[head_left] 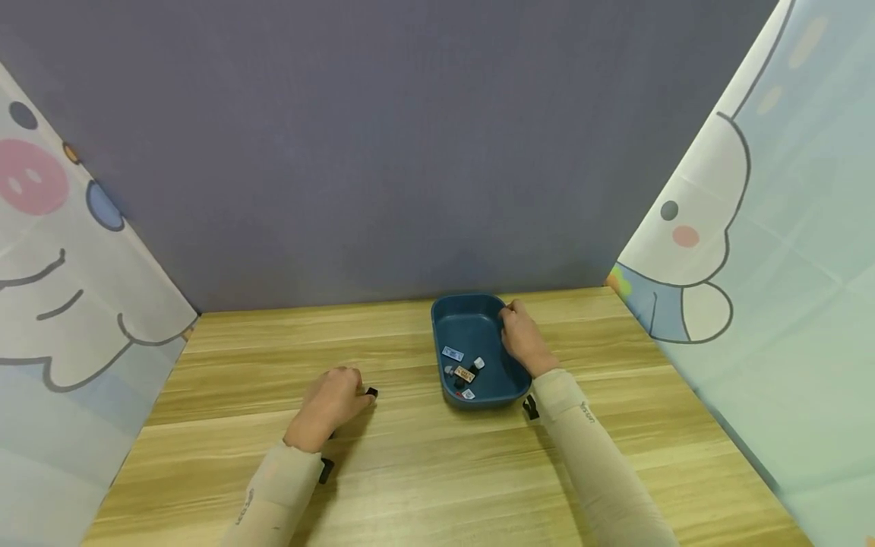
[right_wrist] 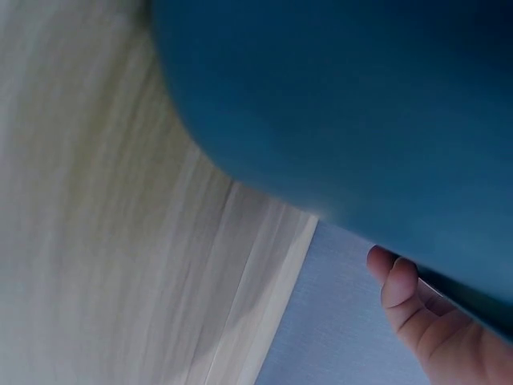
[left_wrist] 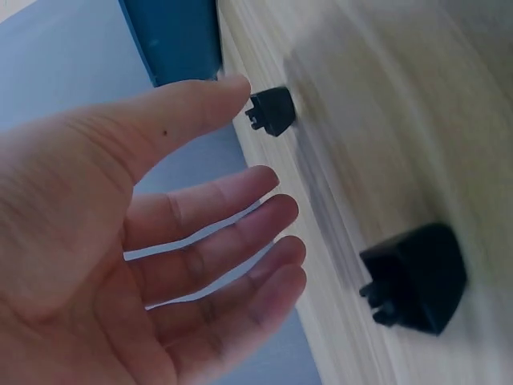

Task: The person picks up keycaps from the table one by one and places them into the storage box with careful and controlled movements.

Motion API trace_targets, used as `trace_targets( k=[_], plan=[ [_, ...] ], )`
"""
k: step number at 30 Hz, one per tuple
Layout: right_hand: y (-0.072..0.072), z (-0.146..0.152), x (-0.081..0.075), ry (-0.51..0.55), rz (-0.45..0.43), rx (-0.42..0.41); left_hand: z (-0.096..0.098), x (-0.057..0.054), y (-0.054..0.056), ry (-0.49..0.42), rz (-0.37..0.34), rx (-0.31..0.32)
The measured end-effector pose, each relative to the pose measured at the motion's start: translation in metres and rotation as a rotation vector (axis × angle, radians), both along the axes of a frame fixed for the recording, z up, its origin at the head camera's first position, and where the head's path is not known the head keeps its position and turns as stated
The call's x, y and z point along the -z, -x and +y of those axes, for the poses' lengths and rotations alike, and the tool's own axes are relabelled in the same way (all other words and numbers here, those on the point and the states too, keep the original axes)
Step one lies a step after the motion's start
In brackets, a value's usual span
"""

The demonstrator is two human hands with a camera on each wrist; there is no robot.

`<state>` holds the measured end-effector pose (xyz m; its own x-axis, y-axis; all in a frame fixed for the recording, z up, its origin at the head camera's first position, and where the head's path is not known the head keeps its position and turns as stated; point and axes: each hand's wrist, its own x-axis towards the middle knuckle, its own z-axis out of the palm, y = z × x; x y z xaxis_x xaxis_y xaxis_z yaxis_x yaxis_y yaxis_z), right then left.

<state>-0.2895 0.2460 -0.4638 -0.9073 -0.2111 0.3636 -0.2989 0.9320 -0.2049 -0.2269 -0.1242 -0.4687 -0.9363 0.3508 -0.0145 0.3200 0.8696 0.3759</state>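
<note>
My right hand (head_left: pixel 525 336) grips the right rim of a blue plastic bin (head_left: pixel 472 322), thumb and fingers on either side of the edge; in the right wrist view the bin's wall (right_wrist: pixel 337 120) fills most of the picture. My left hand (head_left: pixel 333 403) is over the table to the left, its fingers loosely bent and parted from the thumb. A small black keycap (head_left: pixel 372 392) lies by its fingertips; in the left wrist view this keycap (left_wrist: pixel 275 111) sits just past the thumb tip, not held. A second black keycap (left_wrist: pixel 421 277) lies nearer, hollow side showing.
Inside the bin are several small pieces, among them a light blue one (head_left: pixel 453 354), a tan one (head_left: pixel 465 374) and a white one (head_left: pixel 479 363). One black piece (head_left: pixel 326 470) lies beside the left wrist, another (head_left: pixel 530 407) by the right cuff. A grey wall (head_left: pixel 410 152) stands behind the wooden table (head_left: pixel 424 471).
</note>
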Motion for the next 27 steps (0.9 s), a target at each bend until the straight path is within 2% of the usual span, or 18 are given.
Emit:
trace_targets(
  k=[15, 27],
  plan=[
    [0.002, 0.001, 0.002, -0.006, -0.006, 0.004, 0.01, 0.003, 0.0, 0.017, -0.031, -0.008],
    [0.003, 0.002, 0.002, -0.003, -0.015, 0.011, 0.012, 0.001, 0.001, 0.026, -0.011, 0.003]
  ],
)
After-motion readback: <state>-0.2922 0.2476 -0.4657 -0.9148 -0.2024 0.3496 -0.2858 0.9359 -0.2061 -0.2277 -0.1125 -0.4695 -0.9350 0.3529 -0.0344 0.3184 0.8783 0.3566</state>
